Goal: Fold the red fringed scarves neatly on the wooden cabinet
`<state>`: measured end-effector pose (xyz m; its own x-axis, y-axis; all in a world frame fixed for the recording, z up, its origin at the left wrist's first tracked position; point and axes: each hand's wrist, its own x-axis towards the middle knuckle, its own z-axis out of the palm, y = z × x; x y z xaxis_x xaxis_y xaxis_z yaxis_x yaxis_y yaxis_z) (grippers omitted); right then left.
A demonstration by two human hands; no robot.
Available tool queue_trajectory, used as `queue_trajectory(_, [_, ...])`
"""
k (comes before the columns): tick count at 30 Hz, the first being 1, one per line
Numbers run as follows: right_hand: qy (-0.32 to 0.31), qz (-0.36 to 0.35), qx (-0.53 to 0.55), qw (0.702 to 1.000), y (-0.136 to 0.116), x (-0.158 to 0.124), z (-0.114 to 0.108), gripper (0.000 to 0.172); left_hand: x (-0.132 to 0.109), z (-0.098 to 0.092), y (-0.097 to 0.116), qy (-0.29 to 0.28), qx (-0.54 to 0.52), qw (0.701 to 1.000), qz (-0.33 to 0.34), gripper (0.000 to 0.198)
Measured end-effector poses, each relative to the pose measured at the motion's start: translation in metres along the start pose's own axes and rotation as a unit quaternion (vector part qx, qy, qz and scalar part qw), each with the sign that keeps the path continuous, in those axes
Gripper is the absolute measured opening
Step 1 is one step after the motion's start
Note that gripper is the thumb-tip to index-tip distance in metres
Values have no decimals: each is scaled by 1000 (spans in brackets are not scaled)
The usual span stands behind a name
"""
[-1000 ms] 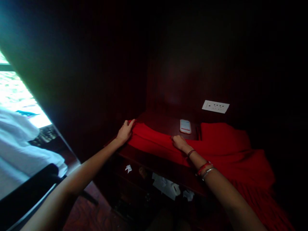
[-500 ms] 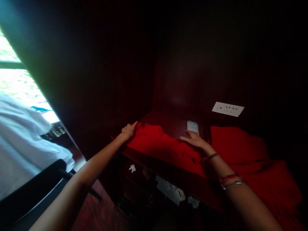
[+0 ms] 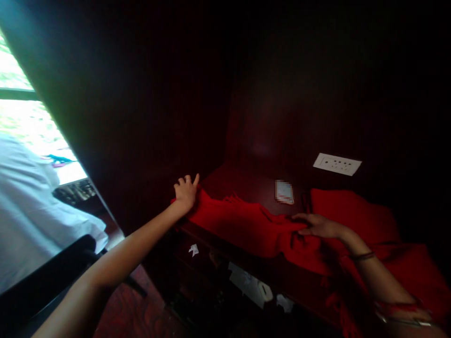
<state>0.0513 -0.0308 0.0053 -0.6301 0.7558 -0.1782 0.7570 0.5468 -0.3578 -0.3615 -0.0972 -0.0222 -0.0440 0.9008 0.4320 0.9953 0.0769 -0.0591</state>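
A red fringed cloth [image 3: 239,225] lies along the front of a dark wooden desk shelf, rumpled toward its right side. My left hand [image 3: 186,192] rests at the left end of this cloth with its fingers spread. Over the right part, my right hand [image 3: 322,226] touches the cloth, fingers stretched out and thumb apart. Folds bunch beneath the right fingertips, and fringe hangs below the right forearm. Beyond the cloth, a small pale flat item [image 3: 284,191] lies on the shelf; its details are blurred.
More folded red fabric [image 3: 355,216] lies at the right. A white socket plate [image 3: 337,164] is on the back wall. Below the shelf are white paper scraps [image 3: 193,250] and a white object [image 3: 250,284]. A black chair [image 3: 52,267] and white cloth [image 3: 38,211] are at the left.
My right hand has moved right and toward me onto the cloth, whose right part now reaches farther right. My left hand has its fingers more spread.
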Motion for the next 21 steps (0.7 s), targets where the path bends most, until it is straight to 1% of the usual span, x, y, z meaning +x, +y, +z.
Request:
queue_trajectory(1, [11,7,9,1000,-2,4,0,55,-9,1,12,-10,7,1000,-18,40])
queue_trajectory(2, [29,7,15,999,-7,10,2,63,-17,2,22,-49,1,999,-10,36])
queue_trajectory(3, [46,8,14,999,-15,19,6,68,-24,3,31,-104,-15,994,10,34])
queue_trajectory(4, [56,11,6,998,-25,30,11,69,-29,5,37,-155,-37,987,29,35])
queue_trajectory(5, [57,20,-9,998,-36,41,17,66,-31,8,40,-188,-62,979,41,39])
queue_trajectory(6, [52,28,-24,998,-48,52,22,58,-31,11,41,-194,-88,976,40,45])
queue_trajectory(7, [56,26,-32,998,-61,62,26,46,-27,15,40,-177,-116,977,34,52])
queue_trajectory(8, [73,10,-25,997,-73,70,28,36,-20,19,38,-146,-151,977,27,60])
queue_trajectory(9, [102,-23,-1,995,-85,76,28,30,-12,22,36,-116,-190,974,26,70])
queue_trajectory(10, [137,-67,36,988,-97,81,26,26,-2,24,34,-95,-233,967,34,80])
queue_trajectory(12, [193,-166,125,959,-118,87,20,25,18,25,34,-78,-316,943,73,98])
queue_trajectory(13, [199,-203,163,945,-126,87,16,27,27,24,36,-81,-352,927,103,101])
queue_trajectory(14, [194,-227,190,935,-131,87,12,29,35,21,38,-96,-383,908,143,97])
queue_trajectory(15, [187,-237,203,931,-133,85,9,31,41,18,41,-123,-399,889,189,86])
queue_trajectory(16, [183,-233,205,933,-130,81,5,33,46,13,42,-157,-396,874,234,70])
queue_trajectory(17, [187,-217,193,939,-122,75,2,34,49,7,42,-185,-373,867,274,52])
queue_trajectory(18, [196,-191,168,947,-108,66,-2,34,51,0,38,-197,-335,871,300,36])
queue_trajectory(19, [207,-156,130,957,-90,53,-5,33,52,-8,32,-193,-284,886,313,27])
queue_trajectory(20, [216,-111,82,967,-68,38,-8,32,53,-15,21,-162,-240,906,307,24])
queue_trajectory(21, [217,-55,27,974,-42,19,-11,33,54,-21,8,-117,-199,934,271,26])
